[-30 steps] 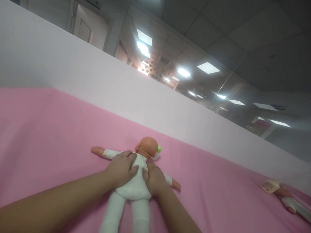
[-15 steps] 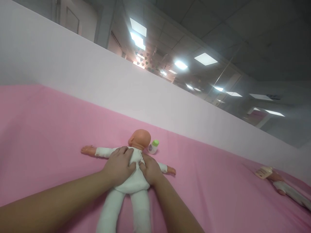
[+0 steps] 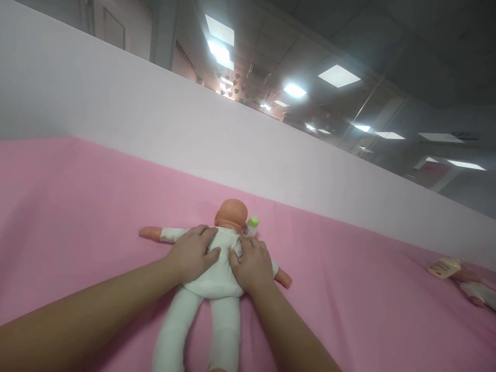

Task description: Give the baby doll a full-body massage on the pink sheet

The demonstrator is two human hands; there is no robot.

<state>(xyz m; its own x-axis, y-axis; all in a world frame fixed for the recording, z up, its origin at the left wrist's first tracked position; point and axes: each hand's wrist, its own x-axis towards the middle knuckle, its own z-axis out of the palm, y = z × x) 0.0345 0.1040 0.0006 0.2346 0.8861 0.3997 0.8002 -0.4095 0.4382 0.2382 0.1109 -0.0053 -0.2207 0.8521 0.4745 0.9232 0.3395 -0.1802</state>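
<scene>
A baby doll (image 3: 219,279) with a white cloth body lies on the pink cover, its bare head pointing away from me and its face not visible. Both its arms are stretched out sideways. My left hand (image 3: 194,253) rests flat on the left side of its upper back, fingers and thumb apart. On the other side, near the doll's right-hand shoulder, my right hand (image 3: 252,263) lies on the cloth with the thumb held away from the fingers. A small white bottle with a green cap (image 3: 252,226) is beside the head, partly hidden.
The pink cover (image 3: 341,289) shows creases and meets a white partition (image 3: 194,134) behind the doll. At far right lie a beige bottle or pack (image 3: 444,267) and part of another doll (image 3: 478,294). Above the partition are ceiling lights.
The view has shifted slightly, so the doll appears a little higher and farther right. My hands sit slightly wider apart on its back, the right one farther outward.
</scene>
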